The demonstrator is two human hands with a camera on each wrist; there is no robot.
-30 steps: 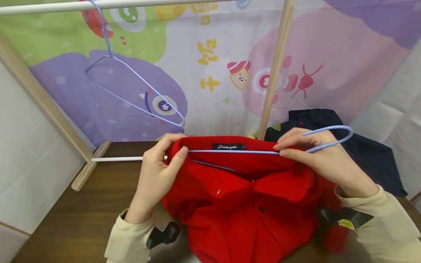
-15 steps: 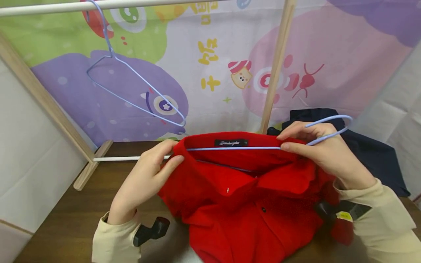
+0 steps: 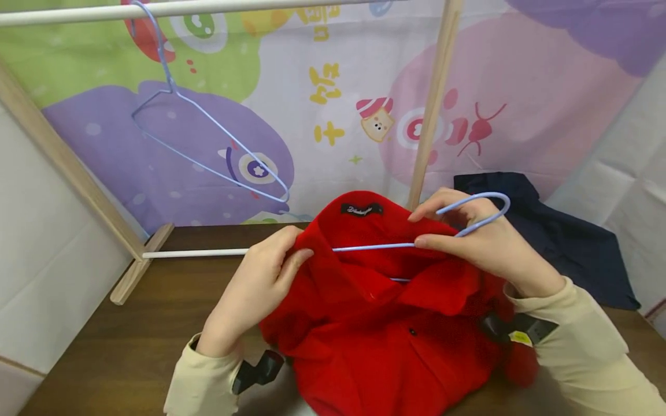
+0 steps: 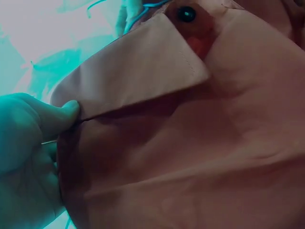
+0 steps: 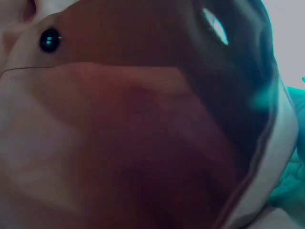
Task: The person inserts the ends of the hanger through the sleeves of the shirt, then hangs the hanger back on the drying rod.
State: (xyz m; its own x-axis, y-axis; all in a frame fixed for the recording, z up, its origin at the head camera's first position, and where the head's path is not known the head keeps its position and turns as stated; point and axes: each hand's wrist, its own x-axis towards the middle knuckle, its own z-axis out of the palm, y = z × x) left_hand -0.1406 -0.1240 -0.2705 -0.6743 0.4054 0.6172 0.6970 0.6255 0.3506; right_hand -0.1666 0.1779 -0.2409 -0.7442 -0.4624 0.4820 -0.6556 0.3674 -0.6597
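A red buttoned shirt [image 3: 374, 358] lies bunched in front of me, its collar [image 3: 340, 271] held up and a black label [image 3: 361, 209] showing inside the neck. At the collar's left side my left hand [image 3: 250, 289] pinches the cloth between thumb and fingers; its thumb [image 4: 70, 110] lies on the collar in the left wrist view. My right hand [image 3: 481, 242] holds a light-blue wire hanger [image 3: 478, 195] near its hook, which sticks out over the hand. Part of the hanger's wire crosses the neck opening; the rest is hidden inside the shirt. Cloth fills most of the right wrist view.
Another blue hanger [image 3: 170, 85] hangs from a white rod [image 3: 218, 7] at the upper left. A wooden post [image 3: 434, 104] stands behind the shirt. Dark folded cloth [image 3: 567, 242] lies at the right on the brown table [image 3: 104, 341]. A low white bar [image 3: 192, 253] runs at left.
My right hand has moved left with the hanger hook. The collar's back has risen into an arch above the wire. My left hand shifted left, then back right with the collar.
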